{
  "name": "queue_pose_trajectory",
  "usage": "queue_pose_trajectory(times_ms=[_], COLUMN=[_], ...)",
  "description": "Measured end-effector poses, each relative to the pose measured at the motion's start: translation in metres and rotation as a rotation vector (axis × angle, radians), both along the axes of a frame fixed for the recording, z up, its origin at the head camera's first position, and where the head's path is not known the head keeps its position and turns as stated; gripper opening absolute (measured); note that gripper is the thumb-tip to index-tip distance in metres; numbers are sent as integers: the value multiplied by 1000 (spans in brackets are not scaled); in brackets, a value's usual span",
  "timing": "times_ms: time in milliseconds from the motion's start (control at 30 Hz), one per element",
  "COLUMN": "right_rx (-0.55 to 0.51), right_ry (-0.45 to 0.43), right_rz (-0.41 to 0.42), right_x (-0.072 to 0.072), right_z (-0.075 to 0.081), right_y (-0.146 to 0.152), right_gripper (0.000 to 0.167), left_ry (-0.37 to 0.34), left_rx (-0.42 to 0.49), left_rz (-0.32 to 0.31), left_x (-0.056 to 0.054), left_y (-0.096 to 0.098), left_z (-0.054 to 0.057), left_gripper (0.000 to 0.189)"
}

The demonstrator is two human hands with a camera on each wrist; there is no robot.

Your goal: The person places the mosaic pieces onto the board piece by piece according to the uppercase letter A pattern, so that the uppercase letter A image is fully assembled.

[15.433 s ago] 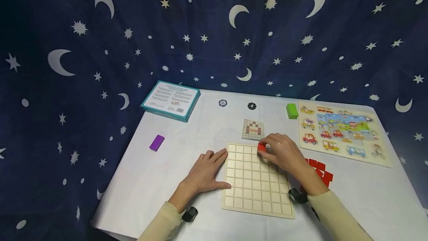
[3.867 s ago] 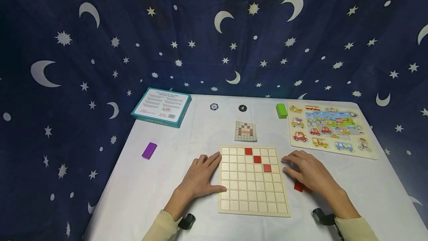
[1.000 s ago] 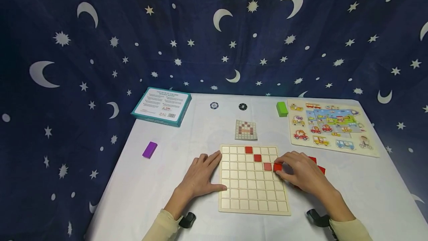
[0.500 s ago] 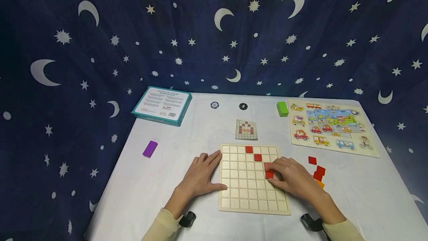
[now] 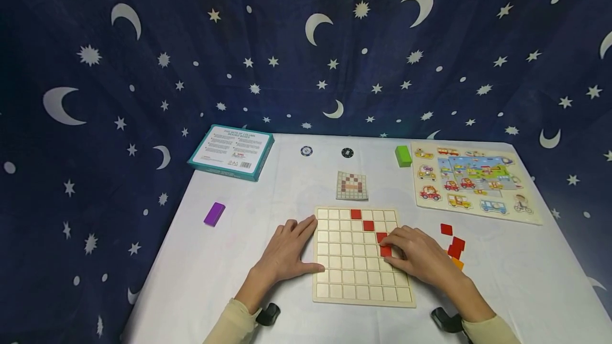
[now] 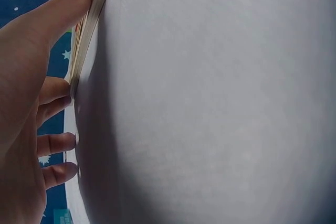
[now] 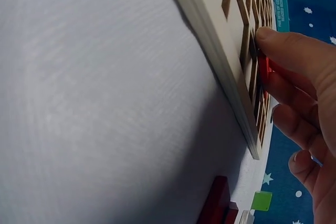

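A pale wooden grid board (image 5: 349, 276) lies flat on the white table. My left hand (image 5: 287, 251) rests along its left edge, thumb on the rim and fingers spread; in the left wrist view the thumb (image 6: 68, 9) touches the board's side. My right hand (image 5: 421, 256) pinches a red square tile (image 5: 385, 251) between thumb and forefinger, over a cell in the fourth row. In the right wrist view this tile (image 7: 263, 67) looks tilted in its cell. Three other red tiles step diagonally down from the top row, the lowest (image 5: 381, 237) partly covered by my fingers.
Loose red tiles (image 5: 447, 229) and an orange tile (image 5: 457, 263) lie right of the board. Behind it are a small pattern card (image 5: 351, 185) and two round chips (image 5: 347, 153). A picture puzzle (image 5: 478, 182), green block (image 5: 403, 156), purple block (image 5: 214, 214) and teal box (image 5: 231, 152) stand around.
Over the earlier frames, red tiles have appeared diagonally on the board. My right hand has brought another from the right-hand pile to the fourth row. The left hand keeps to the left edge.
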State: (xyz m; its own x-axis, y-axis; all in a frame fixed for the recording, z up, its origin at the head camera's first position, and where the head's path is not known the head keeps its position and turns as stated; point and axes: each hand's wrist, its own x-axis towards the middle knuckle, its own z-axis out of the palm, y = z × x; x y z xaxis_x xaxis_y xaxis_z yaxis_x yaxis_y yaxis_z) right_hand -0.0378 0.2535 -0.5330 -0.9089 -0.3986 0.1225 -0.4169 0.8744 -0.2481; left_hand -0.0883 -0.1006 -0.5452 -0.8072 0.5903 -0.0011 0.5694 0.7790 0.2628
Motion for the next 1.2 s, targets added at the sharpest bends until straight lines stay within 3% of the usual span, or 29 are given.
queue_pose_trajectory(times_ms=[533,967,1200], right_rx=[-24,-17,-40], right_ry=[34,8,-23], right_rz=[11,17,-59], right_x=[-1,-1,2], right_z=[-2,-2,6], right_y=[1,1,8], right_gripper=[29,31,28], left_ry=[2,12,13], left_rx=[-4,5,16], left_rz=[3,-3,-7], left_x=[-1,-1,-1], left_y=[0,0,-1], left_z=[-2,-1,-1], left_gripper=[113,114,113])
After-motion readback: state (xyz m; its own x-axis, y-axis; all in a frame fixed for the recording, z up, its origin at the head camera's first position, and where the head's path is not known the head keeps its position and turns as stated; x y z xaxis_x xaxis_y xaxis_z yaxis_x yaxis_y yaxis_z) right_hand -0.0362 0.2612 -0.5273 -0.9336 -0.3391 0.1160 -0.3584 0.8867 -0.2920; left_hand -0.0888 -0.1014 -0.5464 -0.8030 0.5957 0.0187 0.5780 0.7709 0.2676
